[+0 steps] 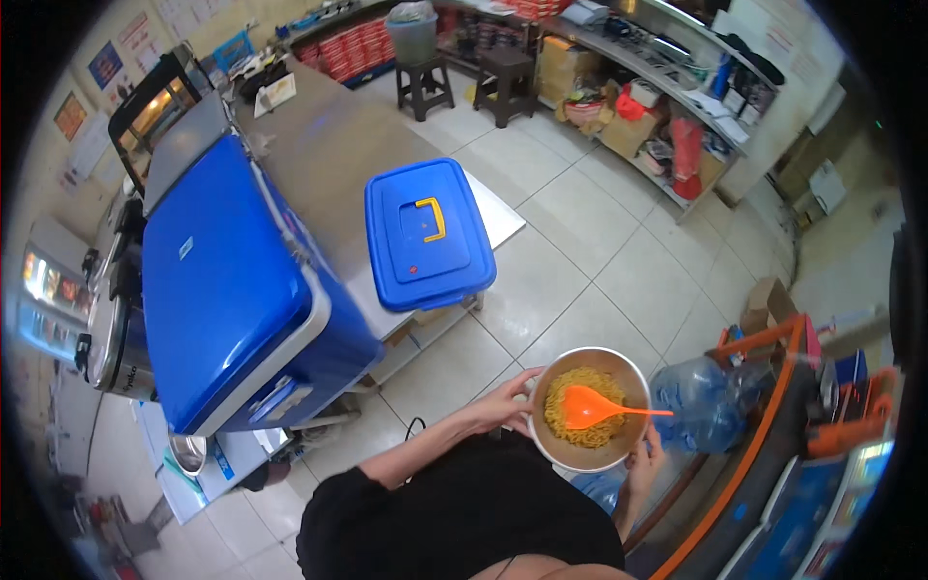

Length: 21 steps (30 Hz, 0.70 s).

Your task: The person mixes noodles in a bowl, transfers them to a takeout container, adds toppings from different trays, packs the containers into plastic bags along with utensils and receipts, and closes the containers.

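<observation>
Both hands carry a round metal bowl (537, 428) in front of my body, above the tiled floor. My left hand (507, 403) grips the left side of its rim. On the lower right side, my right hand (642, 458) holds the bowl, with part of the hand hidden behind it. Yellow noodles (580, 377) lie inside. An orange plastic ladle (586, 408) rests on top of the noodles, and its handle sticks out over the right rim.
A large blue cooler box (217, 261) stands at left, beside a table (341, 145) bearing a blue lidded container (428, 239). Blue water bottles (696, 406) and an orange-edged rack (761, 449) are close on my right. Plastic stools (504, 83) stand farther off, near stocked shelves (645, 65).
</observation>
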{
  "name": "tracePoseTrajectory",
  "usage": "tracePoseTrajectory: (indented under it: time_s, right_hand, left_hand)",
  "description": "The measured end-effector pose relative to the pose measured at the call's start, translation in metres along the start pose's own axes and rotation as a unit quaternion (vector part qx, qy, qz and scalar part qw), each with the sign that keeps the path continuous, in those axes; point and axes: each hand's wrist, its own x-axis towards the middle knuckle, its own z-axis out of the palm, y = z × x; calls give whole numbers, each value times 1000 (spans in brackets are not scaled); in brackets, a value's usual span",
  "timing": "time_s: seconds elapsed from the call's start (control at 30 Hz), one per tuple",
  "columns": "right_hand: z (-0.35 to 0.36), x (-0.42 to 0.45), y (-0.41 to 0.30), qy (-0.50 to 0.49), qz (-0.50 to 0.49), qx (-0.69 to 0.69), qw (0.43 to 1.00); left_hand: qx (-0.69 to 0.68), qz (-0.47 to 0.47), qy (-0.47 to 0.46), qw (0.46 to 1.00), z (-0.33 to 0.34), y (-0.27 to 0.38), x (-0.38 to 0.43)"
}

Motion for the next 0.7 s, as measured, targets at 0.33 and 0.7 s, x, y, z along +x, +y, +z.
tracePoseTrajectory:
  time_s: [0.33, 0.7]
  right_hand:
    - [112, 360, -61, -75, -16, -42, 996]
    - [462, 701, -178, -447, -141, -134, 873]
  left_hand:
    - [-8, 65, 87, 994, -99, 176, 265]
    - [-65, 226, 426, 874, -256, 398, 376]
